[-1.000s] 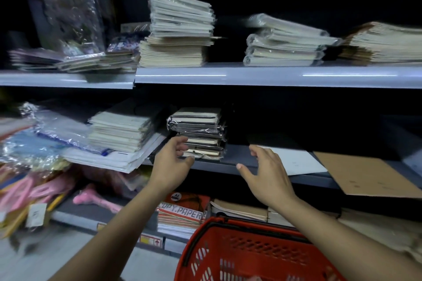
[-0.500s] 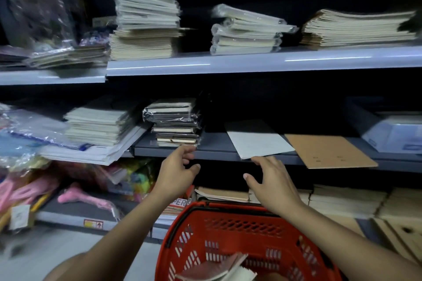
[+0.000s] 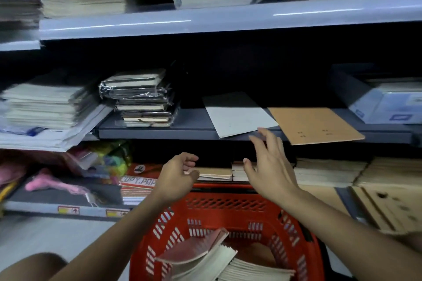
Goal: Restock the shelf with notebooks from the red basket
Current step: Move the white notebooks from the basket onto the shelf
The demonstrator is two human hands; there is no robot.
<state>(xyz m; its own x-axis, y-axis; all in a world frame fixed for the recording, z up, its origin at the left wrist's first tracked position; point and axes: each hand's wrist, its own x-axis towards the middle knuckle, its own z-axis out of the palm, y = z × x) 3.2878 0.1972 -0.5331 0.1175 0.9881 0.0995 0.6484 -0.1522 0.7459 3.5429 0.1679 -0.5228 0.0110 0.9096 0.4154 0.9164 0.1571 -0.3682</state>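
A: Hands? State needed.
B: Nothing is held; left hand point(image 3: 180, 175) loosely curled, right hand point(image 3: 269, 166) spread, both raised before the middle shelf point(image 3: 159, 133).
A: Notebooks?
B: Piled in the red basket point(image 3: 228, 207), below and behind both hands; notebooks point(image 3: 205, 255) fanned, spines roughly left-right; left hand judged slightly nearer.
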